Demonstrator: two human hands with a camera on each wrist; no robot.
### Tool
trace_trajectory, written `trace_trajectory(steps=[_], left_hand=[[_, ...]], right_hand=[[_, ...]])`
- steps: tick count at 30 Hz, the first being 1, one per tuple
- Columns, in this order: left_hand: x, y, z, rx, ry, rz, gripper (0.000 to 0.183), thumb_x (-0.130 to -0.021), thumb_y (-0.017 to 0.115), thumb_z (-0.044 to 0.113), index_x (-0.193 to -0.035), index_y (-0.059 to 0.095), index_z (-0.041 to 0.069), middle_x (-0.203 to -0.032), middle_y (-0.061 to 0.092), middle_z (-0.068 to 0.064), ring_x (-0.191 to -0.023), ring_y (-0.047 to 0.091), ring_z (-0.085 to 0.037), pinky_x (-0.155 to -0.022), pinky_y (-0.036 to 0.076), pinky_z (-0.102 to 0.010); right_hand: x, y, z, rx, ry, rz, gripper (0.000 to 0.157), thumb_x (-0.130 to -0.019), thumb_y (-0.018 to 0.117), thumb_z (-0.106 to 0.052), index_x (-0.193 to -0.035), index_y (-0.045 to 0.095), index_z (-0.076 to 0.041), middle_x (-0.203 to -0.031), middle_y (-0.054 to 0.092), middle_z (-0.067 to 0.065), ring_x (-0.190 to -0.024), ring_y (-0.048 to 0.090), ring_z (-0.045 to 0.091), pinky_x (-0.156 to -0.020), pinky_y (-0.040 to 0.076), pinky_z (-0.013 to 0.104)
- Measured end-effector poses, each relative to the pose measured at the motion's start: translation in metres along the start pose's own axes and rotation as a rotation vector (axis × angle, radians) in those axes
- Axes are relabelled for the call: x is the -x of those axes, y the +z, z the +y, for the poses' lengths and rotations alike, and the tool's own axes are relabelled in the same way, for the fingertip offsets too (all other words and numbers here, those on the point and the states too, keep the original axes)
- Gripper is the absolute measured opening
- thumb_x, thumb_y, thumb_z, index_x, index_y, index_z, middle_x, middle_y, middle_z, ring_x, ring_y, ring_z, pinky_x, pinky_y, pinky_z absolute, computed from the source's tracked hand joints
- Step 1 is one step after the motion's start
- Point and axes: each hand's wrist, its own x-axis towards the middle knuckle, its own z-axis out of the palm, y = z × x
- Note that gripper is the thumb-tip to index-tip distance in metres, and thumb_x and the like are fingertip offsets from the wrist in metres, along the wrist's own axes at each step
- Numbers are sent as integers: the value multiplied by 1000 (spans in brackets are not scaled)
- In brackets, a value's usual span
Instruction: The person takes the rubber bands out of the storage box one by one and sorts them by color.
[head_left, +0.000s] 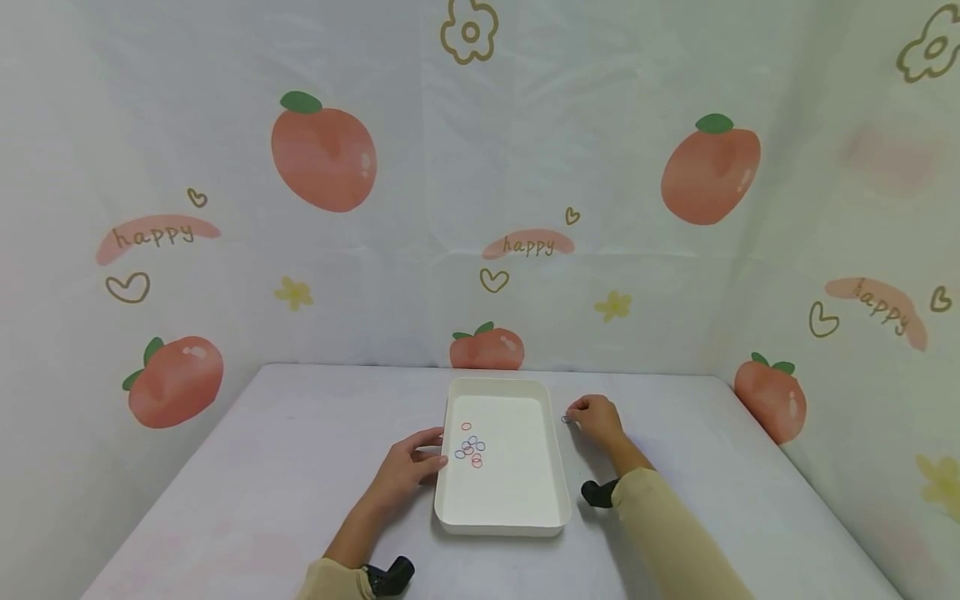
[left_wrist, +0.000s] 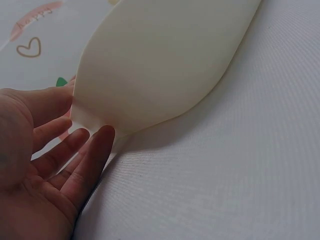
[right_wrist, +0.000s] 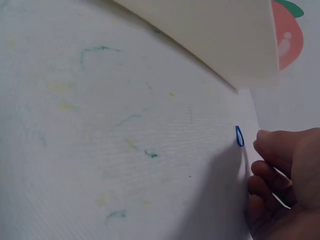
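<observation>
Ring (right_wrist: 239,136) just outside the tray (head_left: 517,475)

Blue and thin, it is right of the tray, toward the far end, seemingly flat on the table (head_left: 315,467) beside the tips of the right hand (head_left: 598,421). That hand is narrow, its fingers bent and thumb close to them. The right wrist view shows a sliver of space between thumb and ring, yet from the head view they seem to meet; whether it holds the ring cannot be told. The left hand (head_left: 408,467) is wide, its loosely spread fingers touching the tray's left wall. Inside, more rings (head_left: 468,451), red and blue, lie left of the middle, several overlapping.

The likeliest slip is at the blue ring: so thin a thing offers little to pinch, and a fingertip landing on top rather than at the edge could skid it away or flick it off. Too firm a push from the left hand could slide the tray toward the right hand, and a jolt would probably scatter the rings inside. The black unit (head_left: 597,493) at the right wrist sits near the tray's right wall and could knock it if swung left.
</observation>
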Motion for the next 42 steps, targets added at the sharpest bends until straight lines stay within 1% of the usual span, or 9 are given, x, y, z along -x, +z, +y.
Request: trace_trajectory(steps=[6,12,16,22,27,29,32,36,42], left_hand=[[-2,-1,-3,-5,-7,-1,52,-90,70,17,-138,53,6,-128,59,-16,-105,63,-28,-78,55,-36],[-2,-1,-2,1,-5,-6,52,-90,70,17,-138,52,5,-127,59,-17,-105,63,-28,-79,55,-36],[-1,-1,0,10,-8,0,52,-90,70,16,-138,52,5,-126,59,-17,-103,63,-27,-80,55,-37],[0,-2,4,4,-10,16,51,-90,70,14,-137,53,4,-126,60,-17,-103,63,-27,-79,54,-36],[1,0,4,2,-8,20,51,-89,70,14,-137,53,4,-126,59,-17,-104,63,-28,-80,54,-37],[1,0,2,-2,-6,17,52,-89,71,15,-137,53,4,-126,59,-17,-104,63,-28,-80,54,-37],[0,1,-1,-5,-8,11,53,-89,71,17,-137,53,5,-125,59,-16,-104,63,-27,-78,54,-36],[-1,1,-3,-11,-6,4,53,-89,71,18,-137,53,5,-126,59,-17,-102,64,-27,-77,55,-35],[-2,0,-2,-23,-7,13,52,-89,71,18,-137,54,7,-126,59,-16,-103,63,-27,-78,54,-36]], right_hand=[[-4,-5,0,-32,-6,-12,11,-88,67,-9,-85,70,2,-80,66,7,-75,57,22,-64,45,33],[-3,-8,-4,-68,-11,-5,12,-89,68,-11,-89,70,1,-85,67,7,-82,58,24,-74,47,38],[1,-10,-15,-131,6,-7,13,-91,67,-12,-94,69,1,-89,66,9,-86,57,25,-77,48,40],[5,-14,-31,-236,19,-21,16,-93,65,-14,-98,68,0,-92,66,11,-87,57,25,-71,48,33],[7,-15,-41,-334,46,-47,21,-95,62,-17,-104,67,2,-103,64,22,-93,59,36,-78,52,42],[8,-15,-46,-358,55,-64,23,-96,62,-17,-106,66,3,-106,63,23,-93,60,36,-82,52,45],[9,-15,-53,-376,60,-85,23,-96,62,-17,-107,65,4,-104,63,22,-86,62,31,-80,54,42],[6,-15,-62,-422,42,-127,22,-96,62,-14,-105,64,6,-101,64,22,-78,64,23,-73,55,33],[3,-11,-76,-478,17,-225,25,-96,61,-10,-109,61,11,-100,63,20,-80,65,25,-71,55,30]])
